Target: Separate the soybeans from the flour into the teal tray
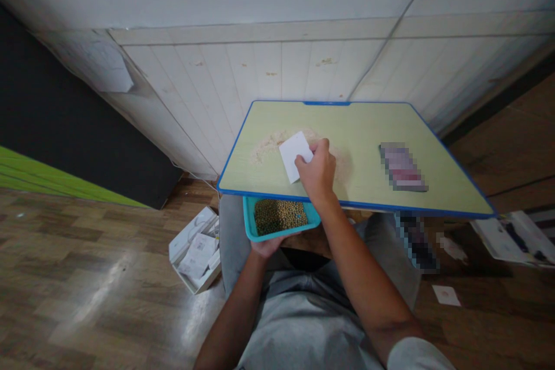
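My right hand [318, 169] pinches a white card [295, 156] by its right side, tilted over the tabletop. Pale grains [269, 145] lie scattered in a loose band around and behind the card. Below the table's front edge, my left hand [267, 245] supports a turquoise plastic tray [281, 235] from underneath; most of its fingers are hidden by the tray. Inside the tray sit two kinds of small round beans or seeds, dark green ones [266, 217] at left and tan ones [292, 214] at right.
The small table [359, 121] has a blue rim and stands against the white wall. A pixelated flat object [401, 166] lies on its right part. On the floor are an open white box [197, 254] with papers, a white card [446, 295] and another white box [514, 237].
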Available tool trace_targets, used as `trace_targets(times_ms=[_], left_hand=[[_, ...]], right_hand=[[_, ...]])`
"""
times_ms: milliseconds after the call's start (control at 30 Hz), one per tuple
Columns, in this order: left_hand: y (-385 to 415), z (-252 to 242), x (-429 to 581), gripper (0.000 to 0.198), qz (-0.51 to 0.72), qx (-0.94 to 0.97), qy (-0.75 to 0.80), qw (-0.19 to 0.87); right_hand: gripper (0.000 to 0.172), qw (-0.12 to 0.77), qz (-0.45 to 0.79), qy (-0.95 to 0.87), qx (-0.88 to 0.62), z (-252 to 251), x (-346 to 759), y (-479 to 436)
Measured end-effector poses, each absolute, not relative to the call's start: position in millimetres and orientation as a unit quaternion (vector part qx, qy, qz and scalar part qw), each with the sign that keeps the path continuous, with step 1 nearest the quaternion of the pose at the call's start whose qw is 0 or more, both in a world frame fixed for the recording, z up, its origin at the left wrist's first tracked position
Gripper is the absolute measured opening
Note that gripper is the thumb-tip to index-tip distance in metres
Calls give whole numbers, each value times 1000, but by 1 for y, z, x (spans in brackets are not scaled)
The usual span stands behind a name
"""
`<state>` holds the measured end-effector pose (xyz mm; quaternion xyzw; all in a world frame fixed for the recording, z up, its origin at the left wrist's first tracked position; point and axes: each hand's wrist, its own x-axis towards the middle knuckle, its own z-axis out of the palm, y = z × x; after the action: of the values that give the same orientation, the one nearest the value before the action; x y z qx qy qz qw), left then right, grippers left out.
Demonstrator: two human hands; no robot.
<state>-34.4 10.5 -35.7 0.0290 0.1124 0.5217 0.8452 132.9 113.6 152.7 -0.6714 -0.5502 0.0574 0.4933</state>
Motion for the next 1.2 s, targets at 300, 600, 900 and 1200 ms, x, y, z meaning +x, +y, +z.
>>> trace_targets(times_ms=[300,600,900,1200], left_hand=[[7,-17,-31,76,513,81,168,838],[5,-24,-23,69,497,105,80,858],[1,-22,-15,66,516,69,163,838],[-2,-36,-14,63,512,-16,266,817]], right_hand=[[33,582,107,-555,-584,169,157,124],[41,629,111,-578,-508,171,250,209],[29,640,211,-576,-463,151,257,212],[25,611,242,-603,-453,151,225,192]])
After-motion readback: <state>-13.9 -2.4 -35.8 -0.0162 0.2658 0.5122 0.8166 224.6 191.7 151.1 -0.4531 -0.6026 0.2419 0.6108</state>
